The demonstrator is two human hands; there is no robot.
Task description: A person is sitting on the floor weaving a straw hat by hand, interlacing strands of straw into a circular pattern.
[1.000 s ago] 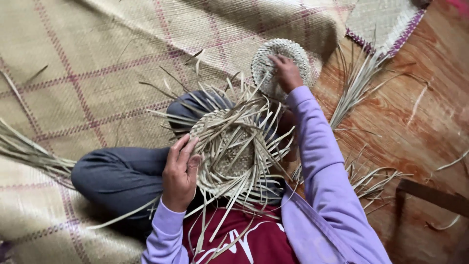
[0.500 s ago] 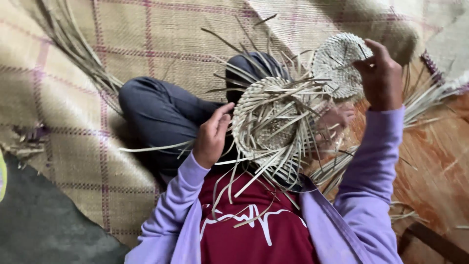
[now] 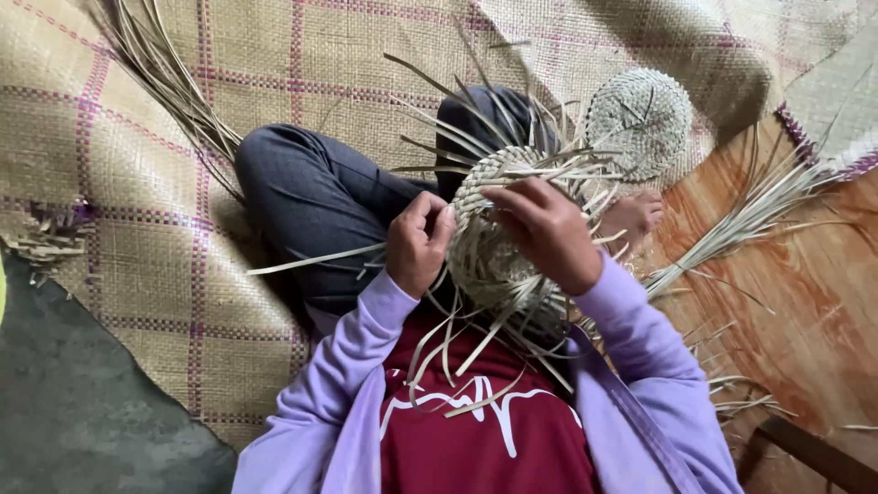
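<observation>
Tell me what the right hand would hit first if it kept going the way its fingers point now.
The right hand points leftward across the half-woven basket. Going straight on, it would probably meet the left hand, which grips the basket's rim close by. Depth is hard to judge, so it might pass just above.

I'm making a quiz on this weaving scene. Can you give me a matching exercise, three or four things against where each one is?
Things:
1. half-woven basket
2. finished round woven piece
3. bundle of loose straw strips
4. checked woven mat

Places:
A. spread under the seated person
B. on the wooden floor, at the right
C. between the left hand and right hand, over the lap
D. beyond the knees, on the mat's edge

Pairs: 1-C, 2-D, 3-B, 4-A
</observation>
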